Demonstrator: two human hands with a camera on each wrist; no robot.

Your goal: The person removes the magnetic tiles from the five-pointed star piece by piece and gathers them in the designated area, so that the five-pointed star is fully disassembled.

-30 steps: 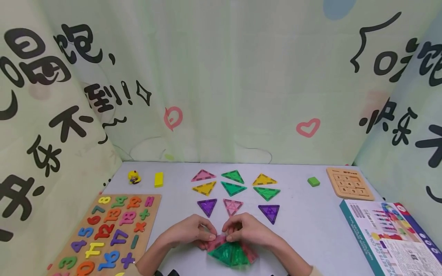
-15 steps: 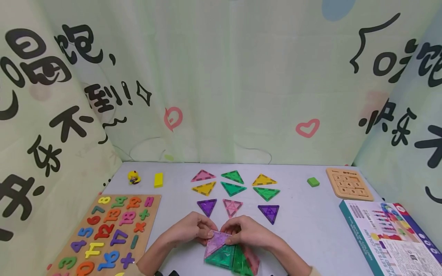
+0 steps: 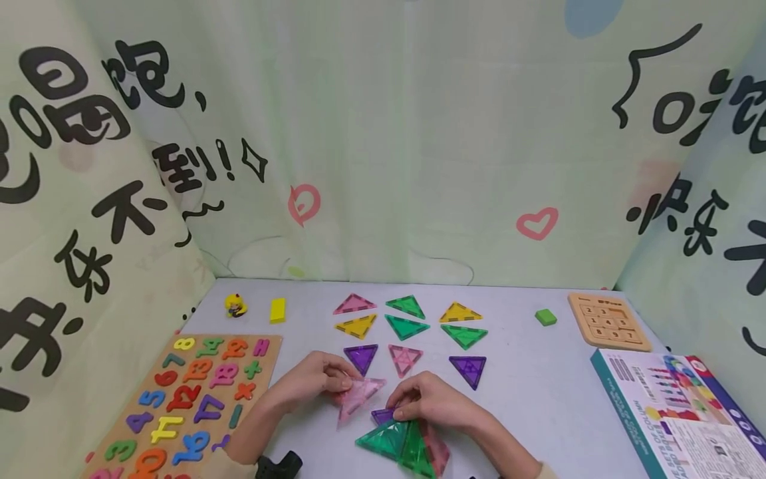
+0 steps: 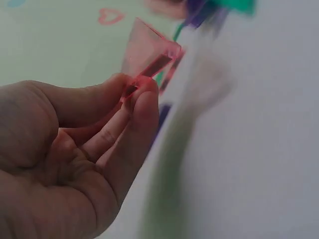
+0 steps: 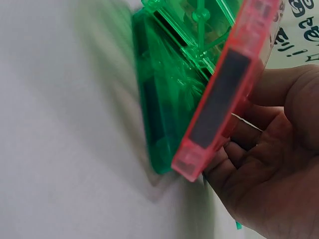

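Pale green curtains point(image 3: 383, 133) with black lettering enclose a grey table point(image 3: 538, 399).

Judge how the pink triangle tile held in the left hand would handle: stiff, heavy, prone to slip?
The pink triangle tile probably stays stiff: it keeps a flat shape though the left hand pinches only one corner. It seems light, since the fingertips alone carry it. Its glossy, clear plastic may slip in such a small pinch, and its flat faces would likely slide, not roll, on the table.

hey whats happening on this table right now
A person is handling translucent triangle tiles. The left hand pinches a pink tile by one corner, lifted clear of the cluster. The right hand grips the joined green and pink tiles near the table's front edge. Nine loose triangles lie in rows behind.
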